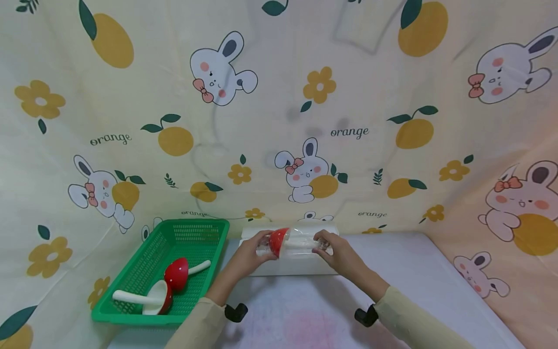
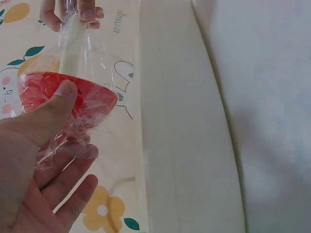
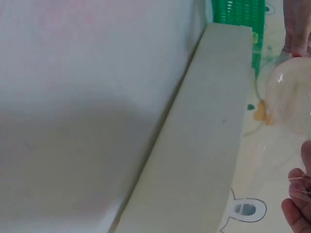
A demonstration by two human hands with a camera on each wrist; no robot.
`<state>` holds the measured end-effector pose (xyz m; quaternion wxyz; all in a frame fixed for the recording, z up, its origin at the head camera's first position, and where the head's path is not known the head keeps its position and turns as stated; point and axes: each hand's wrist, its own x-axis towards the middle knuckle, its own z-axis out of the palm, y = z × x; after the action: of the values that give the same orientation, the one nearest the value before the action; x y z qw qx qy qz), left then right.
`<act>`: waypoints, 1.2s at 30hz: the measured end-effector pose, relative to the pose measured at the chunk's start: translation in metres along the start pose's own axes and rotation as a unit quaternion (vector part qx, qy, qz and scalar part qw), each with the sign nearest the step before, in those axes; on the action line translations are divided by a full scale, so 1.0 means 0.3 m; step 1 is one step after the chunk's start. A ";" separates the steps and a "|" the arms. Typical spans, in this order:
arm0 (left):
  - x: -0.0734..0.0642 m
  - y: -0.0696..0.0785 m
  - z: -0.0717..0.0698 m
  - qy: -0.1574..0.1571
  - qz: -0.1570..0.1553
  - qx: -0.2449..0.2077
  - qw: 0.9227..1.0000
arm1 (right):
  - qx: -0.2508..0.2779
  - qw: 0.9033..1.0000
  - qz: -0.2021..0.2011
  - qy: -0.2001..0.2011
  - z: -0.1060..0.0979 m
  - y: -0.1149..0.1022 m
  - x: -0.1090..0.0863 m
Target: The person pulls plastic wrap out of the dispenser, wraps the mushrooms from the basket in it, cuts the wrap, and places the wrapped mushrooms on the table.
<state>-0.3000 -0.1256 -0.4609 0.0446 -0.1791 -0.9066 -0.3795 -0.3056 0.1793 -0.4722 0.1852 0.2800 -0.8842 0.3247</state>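
Both hands hold a toy mushroom [image 1: 277,242] with a red, white-spotted cap and a pale stem, wrapped in clear plastic film [image 1: 301,235]. My left hand [image 1: 249,254] grips the cap end. In the left wrist view its thumb lies across the red cap [image 2: 95,104], while the other fingers are behind and below the gathered film. At the stem end, my right hand [image 1: 342,252] pinches bunched film. The right wrist view shows that hand [image 3: 300,194] only in part, at the edge. The mushroom lies sideways above a long white block [image 1: 289,266].
On the left stands a green basket [image 1: 131,320] with two unwrapped toy mushrooms, one upper [image 1: 176,275] and one lower [image 1: 161,296]. A whitish tabletop [image 1: 301,310] lies in front of the block. A patterned cloth [image 1: 279,116] hangs behind it.
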 end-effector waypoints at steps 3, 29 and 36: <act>0.007 0.013 -0.008 0.007 -0.011 -0.003 1.000 | 0.001 1.000 -0.009 0.015 -0.012 -0.009 0.010; 0.053 0.098 -0.072 0.054 -0.015 0.019 0.998 | 0.021 0.999 -0.004 0.045 -0.098 -0.057 0.089; 0.060 0.100 -0.079 0.056 -0.006 0.024 0.998 | 0.023 0.998 -0.008 0.051 -0.105 -0.060 0.097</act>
<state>-0.3075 -0.1177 -0.4200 0.0975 -0.1509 -0.9124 -0.3677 -0.3122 0.1784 -0.4262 0.2260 0.2743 -0.8635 0.3578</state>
